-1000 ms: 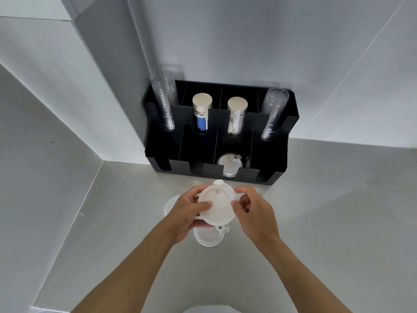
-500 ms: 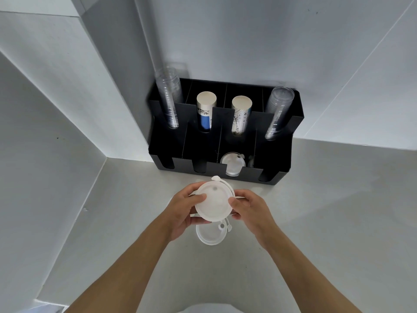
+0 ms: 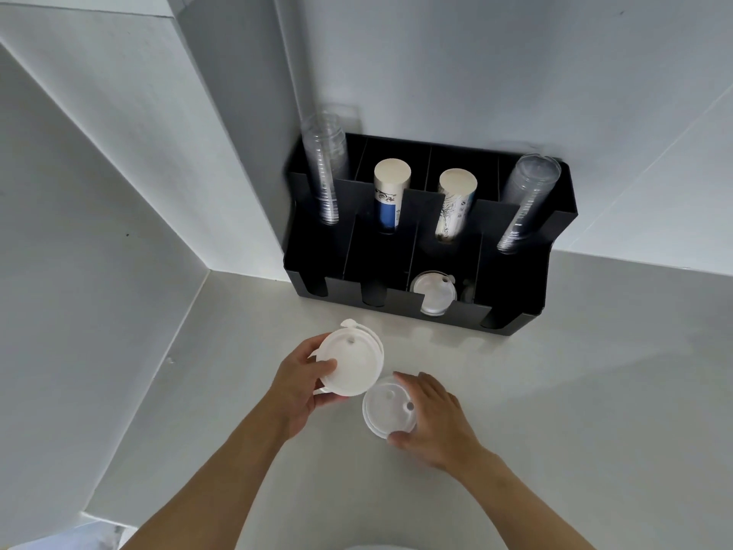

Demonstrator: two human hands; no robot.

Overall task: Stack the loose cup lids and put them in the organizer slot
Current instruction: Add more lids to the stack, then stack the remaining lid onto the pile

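While left hand (image 3: 295, 385) fingers (image 3: 323, 367) grip the lid stack (image 3: 351, 365), right hand (image 3: 434, 420) fingers (image 3: 400, 437) close round a desk lid (image 3: 388, 408); likely next, lift and nest it.

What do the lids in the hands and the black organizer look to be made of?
Lids in the left hand and under the right hand: likely thin moulded plastic, milky translucent, matt, with a moulded sip hole. Organizer: opaque black, smooth flat panels with a dull sheen, probably plastic or acrylic; coated metal cannot be excluded.
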